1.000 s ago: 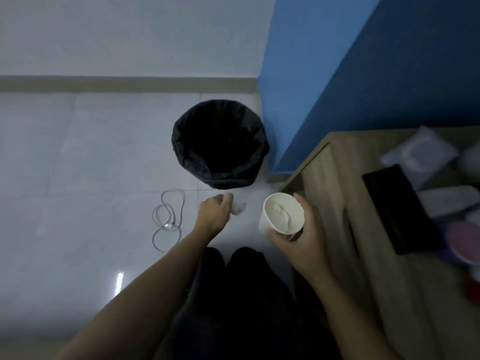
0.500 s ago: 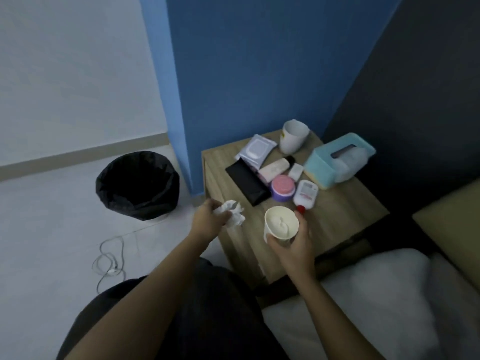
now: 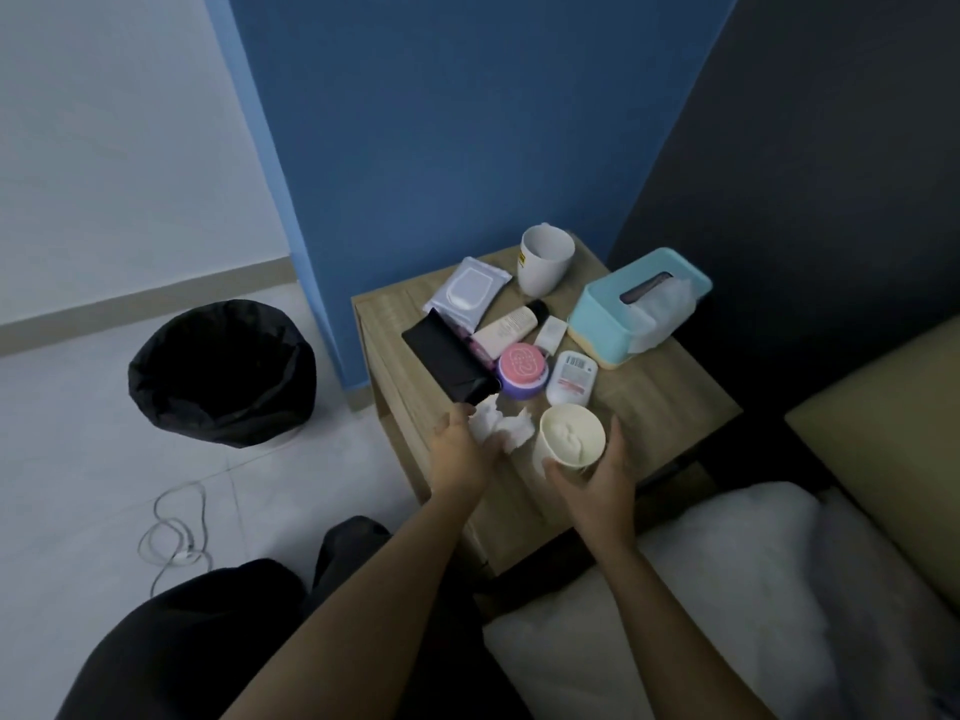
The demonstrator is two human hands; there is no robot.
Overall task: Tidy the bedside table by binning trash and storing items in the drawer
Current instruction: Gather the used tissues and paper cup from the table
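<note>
My left hand holds a crumpled white tissue over the front left part of the wooden bedside table. Beside it, my right hand grips a white paper cup with a crumpled tissue inside. A black-lined bin stands on the floor to the table's left. On the tabletop lie a black pouch, a wet-wipes pack, a cream tube, a pink-lidded purple jar and a small white bottle.
A white mug and a teal tissue box stand at the table's back. A white cable lies coiled on the tiled floor. A white pillow and bed sit at right; a blue wall rises behind.
The view swung from the bin and floor up to the table. Both hands moved with the tissue and the cup from near the bin to above the table's front.
</note>
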